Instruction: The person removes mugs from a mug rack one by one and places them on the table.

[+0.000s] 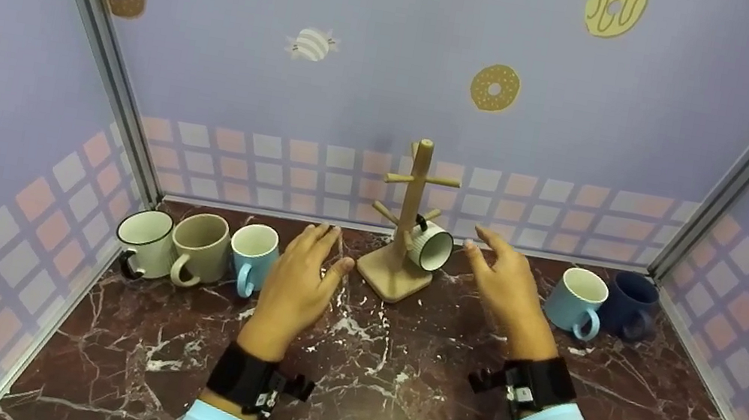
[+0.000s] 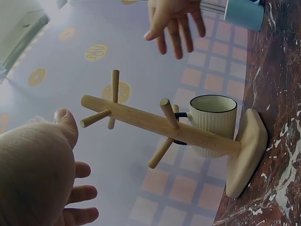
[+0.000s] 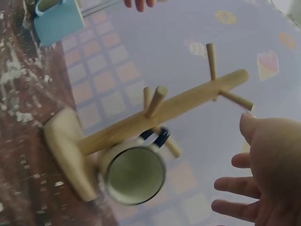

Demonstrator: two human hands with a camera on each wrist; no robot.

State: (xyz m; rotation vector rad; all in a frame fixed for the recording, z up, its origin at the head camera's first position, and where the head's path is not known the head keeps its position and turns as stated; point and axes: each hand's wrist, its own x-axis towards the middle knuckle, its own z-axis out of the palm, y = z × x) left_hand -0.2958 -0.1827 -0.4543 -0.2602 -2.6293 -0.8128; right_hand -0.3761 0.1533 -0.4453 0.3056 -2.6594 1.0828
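Rack [image 1: 409, 223] w/ mug [image 1: 431, 247] between both open hands.

Both hands hovering open near the middle of the head view, holding nothing.

Left hand [image 1: 298, 281] reaching forward just left of centre, palm down, fingers straight and close together, thumb angling right. Right hand [image 1: 506, 285] extending right of centre, fingers loosely spread and pointing toward upper left. Wearing black wrist straps and light blue sleeves, forearms entering from the bottom edge and angling inward.
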